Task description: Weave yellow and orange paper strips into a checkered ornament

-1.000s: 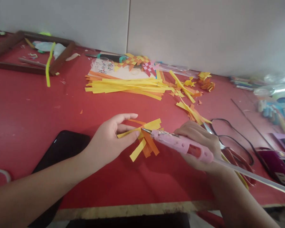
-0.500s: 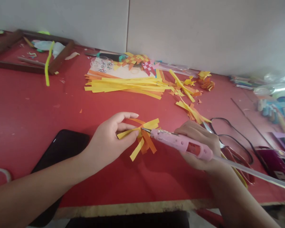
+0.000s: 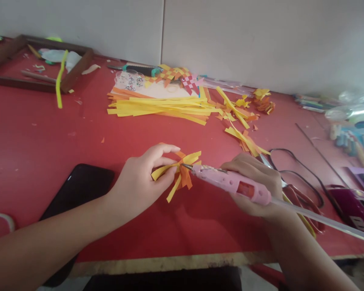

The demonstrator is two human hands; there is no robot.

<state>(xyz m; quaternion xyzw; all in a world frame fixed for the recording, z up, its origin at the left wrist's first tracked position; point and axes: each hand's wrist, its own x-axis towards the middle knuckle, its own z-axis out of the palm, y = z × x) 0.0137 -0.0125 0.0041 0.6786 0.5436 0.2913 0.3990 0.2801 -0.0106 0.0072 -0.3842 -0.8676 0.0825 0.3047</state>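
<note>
Between the thumb and fingers of my left hand (image 3: 148, 173) is a small woven piece of yellow and orange paper strips (image 3: 185, 176), its loose ends fanning out to the right and down. My right hand (image 3: 255, 178) is wrapped round a pink hot glue gun (image 3: 230, 182). A long translucent glue stick (image 3: 315, 218) sticks out of the gun's rear. The metal tip meets the middle of the paper piece, close to my left fingertips; whether glue is flowing I cannot make out.
Yellow paper strips (image 3: 157, 107) lie in a pile behind my hands, near a woven paper fish (image 3: 189, 84). A black phone (image 3: 75, 194) rests by my left forearm. Scissors (image 3: 303, 202) and a black cord (image 3: 291, 155) lie right. A wooden frame (image 3: 21, 83) stands back left.
The paper piece has turned and tilted slightly in my left fingers, its lower strips swinging. The glue gun has shifted a little to the left, its tip still at the middle of the piece.
</note>
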